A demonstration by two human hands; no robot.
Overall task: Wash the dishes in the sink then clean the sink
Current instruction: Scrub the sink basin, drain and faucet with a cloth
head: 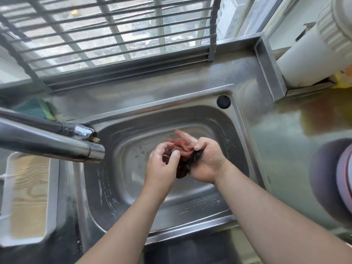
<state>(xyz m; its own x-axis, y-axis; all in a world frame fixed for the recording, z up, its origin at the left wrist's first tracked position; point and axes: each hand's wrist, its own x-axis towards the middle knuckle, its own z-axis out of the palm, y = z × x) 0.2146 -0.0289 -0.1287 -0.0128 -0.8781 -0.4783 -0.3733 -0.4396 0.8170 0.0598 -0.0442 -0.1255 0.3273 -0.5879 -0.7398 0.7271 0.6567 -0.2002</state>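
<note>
Over the middle of the steel sink (219,206) both hands hold a bunched red and dark cloth (182,149). My left hand (162,164) grips its near side with thumb and fingers curled. My right hand (207,161) clasps the dark end of the cloth, with two fingers stretched out toward the back wall. The basin holds no dishes, only water drops and streaks. Most of the cloth is hidden between the hands.
A chrome tap (57,145) reaches in from the left, no water running. A green sponge (36,109) lies behind it. A white tray (28,199) stands at the left. A wet steel counter (295,149) lies right, with a white roll (304,60) and a purple-lidded object (335,180).
</note>
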